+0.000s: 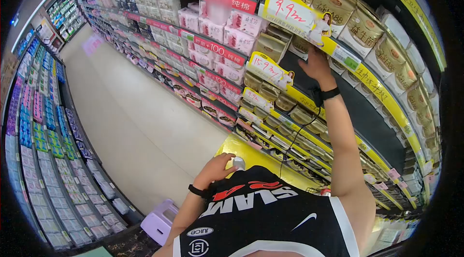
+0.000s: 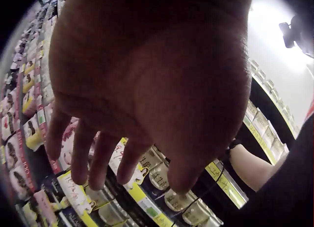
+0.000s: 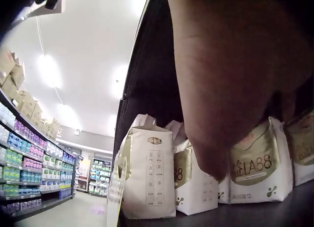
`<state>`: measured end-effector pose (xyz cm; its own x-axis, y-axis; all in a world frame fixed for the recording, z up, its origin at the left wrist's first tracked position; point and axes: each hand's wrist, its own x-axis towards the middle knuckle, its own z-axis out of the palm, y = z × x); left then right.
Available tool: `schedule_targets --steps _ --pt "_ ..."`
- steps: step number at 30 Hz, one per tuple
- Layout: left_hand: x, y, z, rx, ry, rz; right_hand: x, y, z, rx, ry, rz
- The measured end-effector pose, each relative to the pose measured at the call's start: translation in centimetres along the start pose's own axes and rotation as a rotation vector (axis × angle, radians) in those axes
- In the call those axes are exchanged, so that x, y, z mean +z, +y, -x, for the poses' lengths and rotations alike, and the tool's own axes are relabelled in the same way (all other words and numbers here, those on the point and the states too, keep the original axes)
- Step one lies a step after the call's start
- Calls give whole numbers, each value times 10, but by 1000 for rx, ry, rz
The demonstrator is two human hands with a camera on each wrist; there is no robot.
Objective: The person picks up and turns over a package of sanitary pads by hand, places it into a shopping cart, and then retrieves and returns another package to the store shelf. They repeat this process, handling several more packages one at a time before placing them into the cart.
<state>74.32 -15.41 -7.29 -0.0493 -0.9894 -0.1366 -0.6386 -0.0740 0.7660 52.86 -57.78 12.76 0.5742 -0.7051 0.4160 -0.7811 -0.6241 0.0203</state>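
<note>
My right hand (image 1: pixel 319 66) reaches into a shelf bay, below a yellow price sign (image 1: pixel 296 14) marked 9.9. Its thumb overlaps a white-sided pack (image 3: pixel 196 187) in the right wrist view. The other fingers, mostly hidden, are at the top of a white-and-gold pack (image 3: pixel 260 175) lettered ELA88; I cannot tell whether they grip it. Left of these stands another white pack (image 3: pixel 149 173). Low before the body, my left hand (image 1: pixel 213 169) has loosely extended fingers and holds nothing. A whitish round object (image 1: pixel 239 163) shows just past its fingertips in the head view.
Pink packs (image 1: pixel 240 39) fill the shelves left of the gold packs (image 1: pixel 365 22). Yellow-edged lower shelves (image 1: pixel 309 105) carry more gold packs, and a thin black cable (image 1: pixel 292 141) hangs before them. A lilac stool-like object (image 1: pixel 162 221) stands on the aisle floor (image 1: pixel 125 107), opposite shelving (image 1: pixel 46 146).
</note>
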Motion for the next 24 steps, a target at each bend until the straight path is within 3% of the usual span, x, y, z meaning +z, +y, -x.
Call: schedule_targets --steps 5,8,11,14,17,20,23,24 --pt "-25 14 -40 61 -27 -101 -2 -8 1 6 68 47" --pt "-20 7 -58 144 -9 -124 3 -1 3 51 12 34" --pt "-13 13 -66 122 -69 -131 15 18 14 -34 211 3" --pt "-1 16 -65 164 -107 -82 5 24 25 137 11 -134" --pt "10 20 -58 167 -144 -74 -14 19 54 176 243 -341" --pt "20 20 -46 267 -107 -66 -28 3 97 198 638 -613" --pt "26 32 -31 232 -138 10 -7 -13 166 468 970 -952" --pt "29 35 -27 241 -129 54 -5 -23 188 524 1081 -1267"
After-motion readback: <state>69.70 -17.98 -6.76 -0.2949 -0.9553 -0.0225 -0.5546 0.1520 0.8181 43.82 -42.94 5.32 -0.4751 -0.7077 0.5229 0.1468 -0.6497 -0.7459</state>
